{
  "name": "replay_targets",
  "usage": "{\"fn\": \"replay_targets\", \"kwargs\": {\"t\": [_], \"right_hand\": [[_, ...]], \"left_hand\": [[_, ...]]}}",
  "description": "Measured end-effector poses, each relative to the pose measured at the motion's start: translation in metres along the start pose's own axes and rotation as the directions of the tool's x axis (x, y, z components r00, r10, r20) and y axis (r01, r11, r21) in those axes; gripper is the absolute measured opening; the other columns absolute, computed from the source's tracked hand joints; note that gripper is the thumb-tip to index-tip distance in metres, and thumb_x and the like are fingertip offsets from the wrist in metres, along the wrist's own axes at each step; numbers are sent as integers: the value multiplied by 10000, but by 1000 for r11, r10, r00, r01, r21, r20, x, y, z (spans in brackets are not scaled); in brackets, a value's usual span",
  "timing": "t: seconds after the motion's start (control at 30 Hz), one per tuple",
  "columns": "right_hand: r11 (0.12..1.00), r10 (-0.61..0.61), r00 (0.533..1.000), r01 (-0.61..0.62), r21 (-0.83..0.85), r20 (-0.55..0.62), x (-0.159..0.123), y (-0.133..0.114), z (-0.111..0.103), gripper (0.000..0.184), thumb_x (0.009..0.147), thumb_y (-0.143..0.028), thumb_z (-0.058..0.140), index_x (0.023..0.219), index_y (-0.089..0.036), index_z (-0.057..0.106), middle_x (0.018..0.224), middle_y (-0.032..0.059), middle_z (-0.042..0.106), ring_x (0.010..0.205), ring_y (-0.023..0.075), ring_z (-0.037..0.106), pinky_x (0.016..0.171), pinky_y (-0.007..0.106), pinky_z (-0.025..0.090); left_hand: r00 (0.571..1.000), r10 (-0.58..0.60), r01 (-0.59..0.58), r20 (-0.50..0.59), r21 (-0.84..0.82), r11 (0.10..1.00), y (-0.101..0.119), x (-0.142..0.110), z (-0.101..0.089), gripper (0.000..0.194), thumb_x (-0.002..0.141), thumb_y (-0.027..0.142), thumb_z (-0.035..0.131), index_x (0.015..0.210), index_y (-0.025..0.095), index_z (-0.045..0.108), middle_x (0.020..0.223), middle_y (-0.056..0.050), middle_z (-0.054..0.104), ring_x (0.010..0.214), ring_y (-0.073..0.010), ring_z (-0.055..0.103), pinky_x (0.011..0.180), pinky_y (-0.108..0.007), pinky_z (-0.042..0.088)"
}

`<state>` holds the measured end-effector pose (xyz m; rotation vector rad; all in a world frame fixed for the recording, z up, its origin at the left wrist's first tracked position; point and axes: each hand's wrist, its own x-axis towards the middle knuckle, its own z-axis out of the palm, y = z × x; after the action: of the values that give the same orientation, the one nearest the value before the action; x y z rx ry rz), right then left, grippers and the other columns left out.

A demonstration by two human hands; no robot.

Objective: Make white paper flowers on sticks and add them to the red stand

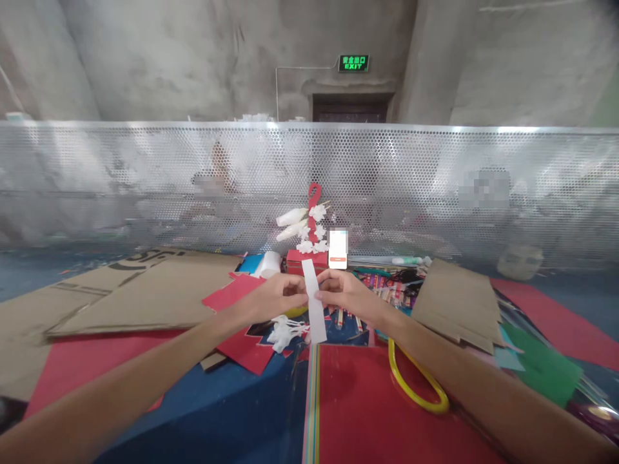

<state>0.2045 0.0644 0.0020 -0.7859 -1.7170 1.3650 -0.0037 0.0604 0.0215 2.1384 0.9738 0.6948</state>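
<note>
Both hands pinch one white paper strip (316,316) held upright in front of me. My left hand (285,295) grips its left edge, and my right hand (341,290) has its thumb on the right edge. Below the left hand lies a bunch of white paper flowers (284,334) on thin stems. Behind the strip, a red box (294,259) carries a red looped stand with white flowers (293,222) fixed to it. A lit phone (338,250) leans upright beside that box. Nearer me rests a stack of coloured paper (387,406), red on top.
Brown cardboard (145,290) covers the left side, with more cardboard (454,299) at right. Red paper scraps (246,348), a white roll (271,263) and a yellow scissor handle (420,393) lie about. A perforated metal screen (411,187) stands along the back.
</note>
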Motion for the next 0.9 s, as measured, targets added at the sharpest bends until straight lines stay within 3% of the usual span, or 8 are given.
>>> {"fn": "replay_targets", "kwargs": {"t": [0.33, 0.47, 0.7, 0.9], "right_hand": [[999, -26, 999, 27, 21, -39, 1, 3, 2, 359, 703, -345, 767, 877, -191, 494, 674, -44, 606, 592, 115, 604, 537, 231, 500], [994, -91, 994, 87, -68, -63, 1, 4, 5, 276, 742, -366, 724, 823, -178, 539, 707, -17, 618, 641, 127, 619, 572, 240, 512], [990, -29, 999, 25, -137, -24, -4, -4, 11, 228, 814, -379, 633, 841, -153, 635, 765, 45, 682, 679, 160, 670, 617, 259, 543], [955, -132, 990, 113, -274, -52, -4, -1, 12, 162, 812, -331, 642, 836, -171, 627, 763, 48, 699, 702, 185, 681, 611, 272, 539]], "left_hand": [[999, 15, -16, 29, 36, 999, 12, -4, 0, 254, 864, 389, 529, 798, 147, 567, 713, 2, 515, 642, -115, 437, 589, -229, 346], [999, 33, -32, -1, 55, 998, 14, -5, 1, 275, 875, 402, 508, 798, 149, 582, 687, 11, 500, 619, -109, 425, 573, -228, 335], [998, 4, 1, -69, 70, 998, 11, -3, 1, 222, 829, 359, 561, 755, 153, 598, 656, 21, 512, 571, -94, 414, 545, -218, 325], [996, -24, 30, -90, 66, 997, 11, -2, 2, 225, 812, 365, 569, 755, 153, 617, 654, 18, 527, 569, -99, 423, 533, -216, 322]]}}
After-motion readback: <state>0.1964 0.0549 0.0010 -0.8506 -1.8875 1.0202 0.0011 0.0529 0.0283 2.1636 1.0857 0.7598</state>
